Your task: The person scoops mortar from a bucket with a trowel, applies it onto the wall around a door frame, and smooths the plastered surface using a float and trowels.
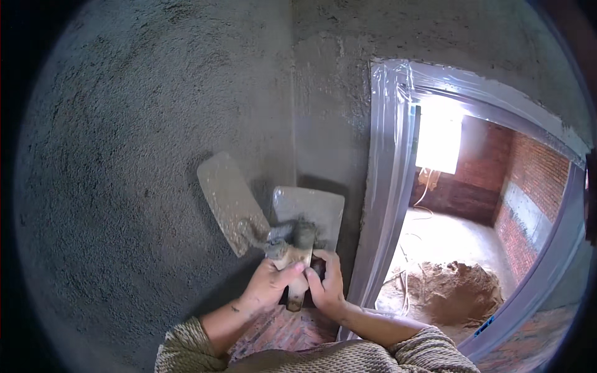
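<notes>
Low in the centre of the frame, your left hand has its fingers wrapped round the handle of the trowel, whose blade runs up and to the left against the rough grey wall. Your right hand sits just beside it, fingers curled closed on the handle of the plaster board, which lies directly above both hands. The two tools overlap at their handles. The plastic-wrapped door frame stands to the right.
</notes>
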`<state>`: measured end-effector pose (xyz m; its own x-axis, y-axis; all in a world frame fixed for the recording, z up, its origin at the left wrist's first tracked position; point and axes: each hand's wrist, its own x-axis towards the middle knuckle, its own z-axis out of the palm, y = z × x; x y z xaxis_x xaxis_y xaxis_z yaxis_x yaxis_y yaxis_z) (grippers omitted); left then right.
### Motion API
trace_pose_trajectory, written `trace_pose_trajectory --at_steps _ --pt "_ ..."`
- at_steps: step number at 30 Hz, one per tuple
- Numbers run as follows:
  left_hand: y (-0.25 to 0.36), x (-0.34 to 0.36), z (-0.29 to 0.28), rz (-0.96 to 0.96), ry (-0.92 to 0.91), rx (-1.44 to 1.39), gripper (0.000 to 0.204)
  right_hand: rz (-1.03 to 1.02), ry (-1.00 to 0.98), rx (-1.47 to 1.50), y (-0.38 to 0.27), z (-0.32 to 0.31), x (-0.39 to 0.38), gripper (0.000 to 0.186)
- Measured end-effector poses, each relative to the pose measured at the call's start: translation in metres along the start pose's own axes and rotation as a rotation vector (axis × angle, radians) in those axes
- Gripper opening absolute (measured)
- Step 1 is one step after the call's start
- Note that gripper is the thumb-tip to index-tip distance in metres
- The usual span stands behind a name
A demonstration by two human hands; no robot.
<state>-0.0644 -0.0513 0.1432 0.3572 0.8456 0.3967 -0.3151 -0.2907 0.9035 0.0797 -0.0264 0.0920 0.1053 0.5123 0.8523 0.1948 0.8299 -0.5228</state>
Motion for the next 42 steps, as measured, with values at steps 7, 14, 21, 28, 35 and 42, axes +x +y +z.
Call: trace_pose_trajectory --at_steps 7,14,21,28,35,42 --pt "0.042 0.010 0.010 0.010 -0.039 0.121 0.018 0.246 -0.100 0.160 -0.013 0.004 0.004 0.045" --pt "0.163 -0.008 -0.024 0.306 0.098 0.949 0.019 0.353 -0.123 0.274 -0.008 -0.013 0.058 0.048" --pt "0.214 -0.005 -0.053 0.438 0.458 1.094 0.023 0.040 0.057 -0.061 0.019 -0.011 0.176 0.044" --pt "0.198 0.001 -0.067 0.761 0.454 1.277 0.021 0.059 0.126 -0.207 0.027 0.003 0.238 0.035" --pt "0.197 -0.002 -0.066 0.739 0.457 1.254 0.018 0.026 0.187 -0.200 0.039 0.007 0.263 0.033" --pt "0.196 -0.002 -0.065 0.739 0.458 1.243 0.017 -0.038 0.204 -0.250 0.045 0.004 0.288 0.033"
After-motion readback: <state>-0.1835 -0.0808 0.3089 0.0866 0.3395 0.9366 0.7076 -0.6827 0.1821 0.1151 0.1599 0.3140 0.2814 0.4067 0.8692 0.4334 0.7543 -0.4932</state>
